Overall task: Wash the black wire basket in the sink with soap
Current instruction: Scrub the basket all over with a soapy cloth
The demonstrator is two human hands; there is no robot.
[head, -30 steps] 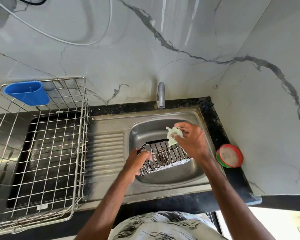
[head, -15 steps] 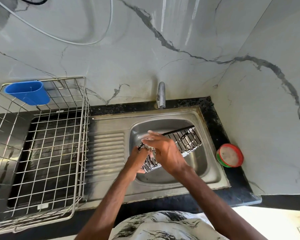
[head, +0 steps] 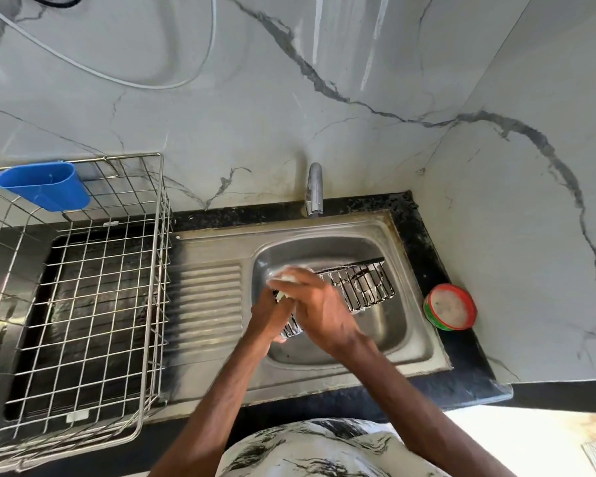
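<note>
The left hand grips the near left end of the black wire basket, its fingers curled round the wires. The right hand lies across that same end with a pale cloth under its fingertips; the blur hides whether it pinches the cloth or only presses it flat. The basket sits tilted inside the bowl of the steel sink, its far end reaching toward the right wall. A tap stands behind the bowl. A round red and green soap tub sits on the black counter just right of the sink. Left of the draining board stands a steel dish rack with a blue cup hung on its back rim
</note>
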